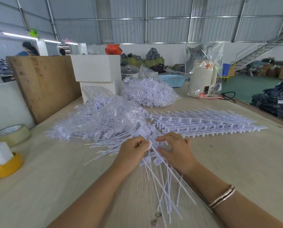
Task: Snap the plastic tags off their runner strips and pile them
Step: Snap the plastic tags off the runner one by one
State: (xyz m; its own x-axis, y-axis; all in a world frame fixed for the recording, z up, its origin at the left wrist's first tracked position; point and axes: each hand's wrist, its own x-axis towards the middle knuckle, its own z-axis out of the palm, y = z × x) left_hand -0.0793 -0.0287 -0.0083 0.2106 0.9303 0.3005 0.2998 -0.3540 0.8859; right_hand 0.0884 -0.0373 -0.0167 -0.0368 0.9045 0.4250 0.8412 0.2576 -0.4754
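1. Left hand (133,149), centre of the frame: fingers curled, pinching a white tag at the top of a runner strip (155,175).
2. Right hand (175,151), just beside it: fingers bent, pressing on the same cluster of tags; whether it grips one cannot be told.
3. The strip's thin stems fan down toward the lower centre, over the desk (55,178).
4. Loose tags (107,145) lie left of the hands.
5. Stacked uncut strips (203,122) sit at centre right.
6. Clear bags of tags (104,119) lie behind, upper centre.
7. Tape rolls (10,132) sit at the left edge.
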